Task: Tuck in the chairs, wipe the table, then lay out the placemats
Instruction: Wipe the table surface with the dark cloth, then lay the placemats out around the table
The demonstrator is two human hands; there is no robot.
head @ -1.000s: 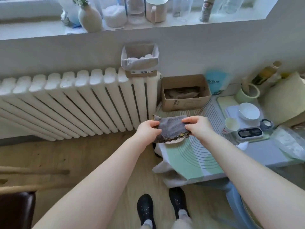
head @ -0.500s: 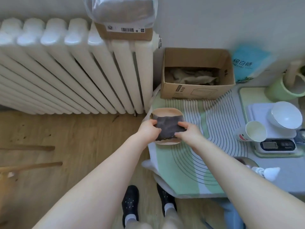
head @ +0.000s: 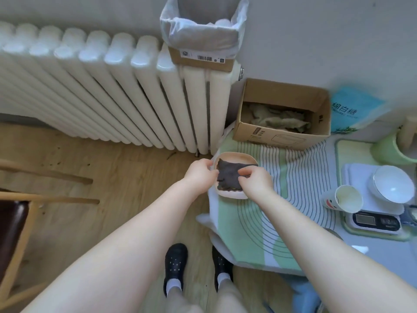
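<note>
Now the folded dark grey cloth lies in the shallow beige square dish at frame centre, lower than before. Left hand and right hand still pinch its edges on the desk.

Fingers of right hand lying over near edge of grey cloth, hiding part of it; grip of left hand on cloth or dish not clear. Dish mostly covered by cloth and hands. Chair cut off at left edge, green cup and scale cut at right edge. Bin cropped at top. Contents of cardboard box dim, just crumpled fabric. Scale display unreadable. Desk edge lost under right forearm
</note>
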